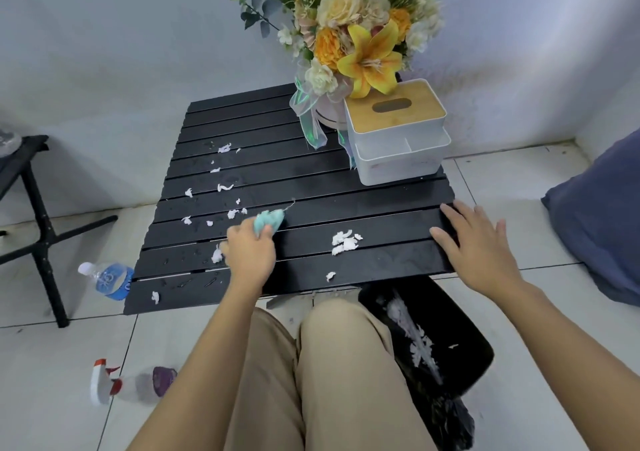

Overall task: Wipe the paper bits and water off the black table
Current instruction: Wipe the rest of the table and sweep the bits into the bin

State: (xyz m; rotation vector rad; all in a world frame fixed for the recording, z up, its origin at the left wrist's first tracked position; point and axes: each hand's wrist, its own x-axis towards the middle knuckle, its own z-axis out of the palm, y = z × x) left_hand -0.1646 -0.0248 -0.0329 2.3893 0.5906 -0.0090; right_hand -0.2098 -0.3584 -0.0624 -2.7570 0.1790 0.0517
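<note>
I have the black slatted table [381, 204] directly ahead. A flower arrangement [363, 35] stands at its far right corner, with a white tissue box [398, 132] touching or just beside it on the near side. A black bin [464, 315] sits on the floor below the table's near right edge, with white paper inside.

My right hand [474, 246] lies flat on the table's right edge, fingers straight and spread, holding nothing. My left hand [249, 253] grips a bunched teal cloth [268, 222], set on a slat near the table's middle.

Paper bits [344, 242] lie scattered over the left half, and one cluster lies between the hands. Water droplets [211, 281] bead on the near left slats.
</note>
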